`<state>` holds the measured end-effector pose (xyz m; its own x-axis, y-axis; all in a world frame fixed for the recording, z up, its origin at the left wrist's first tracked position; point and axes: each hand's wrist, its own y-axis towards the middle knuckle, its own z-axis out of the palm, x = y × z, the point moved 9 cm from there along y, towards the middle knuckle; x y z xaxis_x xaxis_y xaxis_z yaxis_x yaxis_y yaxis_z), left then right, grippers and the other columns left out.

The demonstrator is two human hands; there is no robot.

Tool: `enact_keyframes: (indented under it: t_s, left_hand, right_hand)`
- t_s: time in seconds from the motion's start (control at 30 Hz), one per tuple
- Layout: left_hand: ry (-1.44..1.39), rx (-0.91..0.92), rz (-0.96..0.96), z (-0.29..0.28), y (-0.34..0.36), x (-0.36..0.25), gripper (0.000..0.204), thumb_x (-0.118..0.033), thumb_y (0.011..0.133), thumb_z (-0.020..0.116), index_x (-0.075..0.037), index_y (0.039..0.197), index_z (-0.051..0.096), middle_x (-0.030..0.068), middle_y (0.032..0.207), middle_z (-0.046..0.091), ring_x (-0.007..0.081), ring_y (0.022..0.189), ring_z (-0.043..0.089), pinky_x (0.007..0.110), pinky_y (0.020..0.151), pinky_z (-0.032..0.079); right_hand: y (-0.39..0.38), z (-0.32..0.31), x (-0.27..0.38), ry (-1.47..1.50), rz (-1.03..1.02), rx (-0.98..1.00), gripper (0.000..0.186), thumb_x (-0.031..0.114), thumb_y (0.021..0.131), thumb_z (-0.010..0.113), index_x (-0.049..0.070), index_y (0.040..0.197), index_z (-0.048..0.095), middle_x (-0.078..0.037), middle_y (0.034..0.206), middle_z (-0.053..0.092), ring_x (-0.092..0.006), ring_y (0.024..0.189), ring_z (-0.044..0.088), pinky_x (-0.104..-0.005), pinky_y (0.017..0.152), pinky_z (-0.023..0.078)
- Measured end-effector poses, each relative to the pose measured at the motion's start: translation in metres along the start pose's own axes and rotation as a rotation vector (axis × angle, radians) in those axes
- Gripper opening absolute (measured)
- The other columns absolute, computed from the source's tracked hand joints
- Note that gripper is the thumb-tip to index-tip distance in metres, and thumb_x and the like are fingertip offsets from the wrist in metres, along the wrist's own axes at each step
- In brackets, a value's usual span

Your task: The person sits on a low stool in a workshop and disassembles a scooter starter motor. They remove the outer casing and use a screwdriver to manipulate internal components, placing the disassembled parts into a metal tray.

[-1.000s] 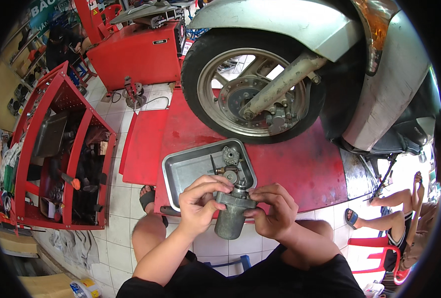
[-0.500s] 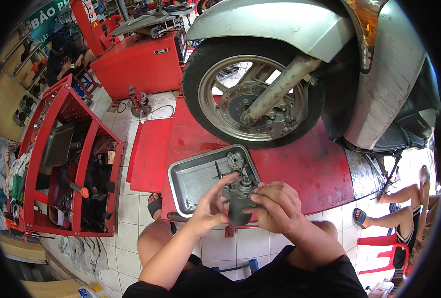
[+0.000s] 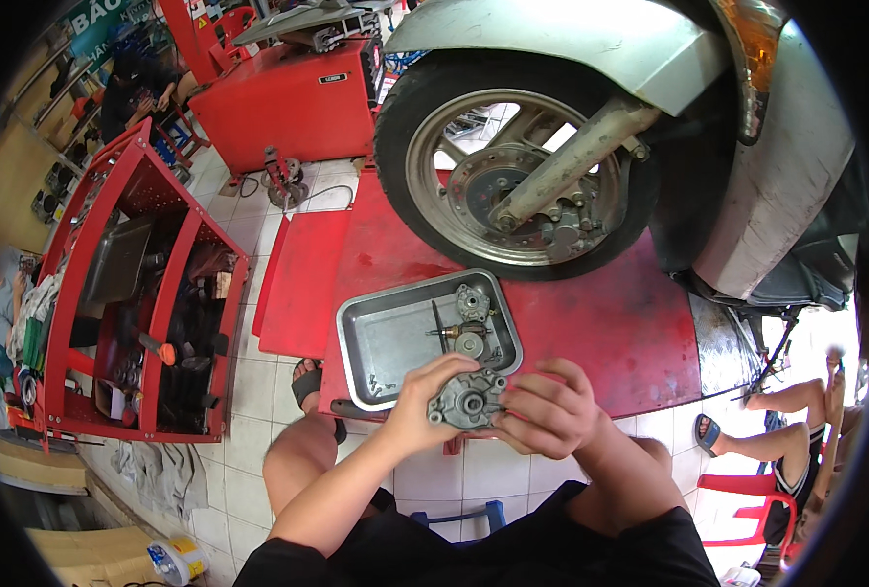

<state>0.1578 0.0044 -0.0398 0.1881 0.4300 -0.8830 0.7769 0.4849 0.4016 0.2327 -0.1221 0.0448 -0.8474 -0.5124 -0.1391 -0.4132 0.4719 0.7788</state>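
A grey cast-metal motor housing (image 3: 472,403), with bolt lugs round its rim and a round bore in the middle, is held up in front of me, its face turned toward the camera. My left hand (image 3: 417,403) is wrapped round its left side. On the right side, the curled fingers of my right hand (image 3: 555,411) grip its edge. Just beyond, a metal tray (image 3: 390,328) holds a round metal cover (image 3: 473,303), a disc-ended part (image 3: 469,344), a thin dark rod (image 3: 438,323) and several small pieces. The back of the housing is hidden.
The tray rests on a red platform (image 3: 601,328), under a scooter's front wheel (image 3: 400,166). A dark handle (image 3: 351,407) lies by the tray's near edge. A red tool trolley (image 3: 168,323) stands at left. Another person's legs (image 3: 748,421) and a red chair (image 3: 733,484) are at right.
The housing has been tipped so its bored face now points at me instead of upward. My left fingers have closed round it. More parts in the tray are now visible.
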Motion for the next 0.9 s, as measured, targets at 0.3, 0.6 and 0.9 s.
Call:
enact_keyframes:
  t_s: [0.3,0.6,0.9]
  left_hand:
    - [0.461,-0.191,0.189,-0.041,-0.003,-0.027,0.041,0.001,0.064,0.076,0.001,0.103,0.063,0.0163,0.107,0.063,0.0349,0.094,0.066,0.039,0.078,0.056]
    - [0.68,-0.128,0.266,-0.028,-0.004,-0.029,0.038,0.004,0.065,0.067,0.002,0.102,0.064,0.0157,0.107,0.063,0.0312,0.088,0.065,0.04,0.075,0.057]
    - [0.646,-0.117,0.195,-0.021,-0.007,-0.025,0.045,0.004,0.061,0.07,0.001,0.105,0.063,0.0139,0.11,0.062,0.031,0.092,0.064,0.039,0.078,0.056]
  right_hand:
    - [-0.001,0.011,-0.022,0.146,0.215,0.057,0.046,0.03,0.072,0.086,0.013,0.111,0.068,-0.007,0.115,0.066,-0.0245,0.099,0.065,-0.0419,0.086,0.05]
    - [0.004,0.039,-0.002,0.098,0.169,0.224,0.05,0.028,0.078,0.077,0.011,0.123,0.067,-0.003,0.122,0.066,-0.0209,0.108,0.062,-0.042,0.091,0.049]
    - [0.004,0.043,-0.004,0.22,0.259,0.175,0.054,0.023,0.069,0.082,0.008,0.119,0.07,-0.004,0.114,0.068,-0.0218,0.103,0.065,-0.0424,0.092,0.05]
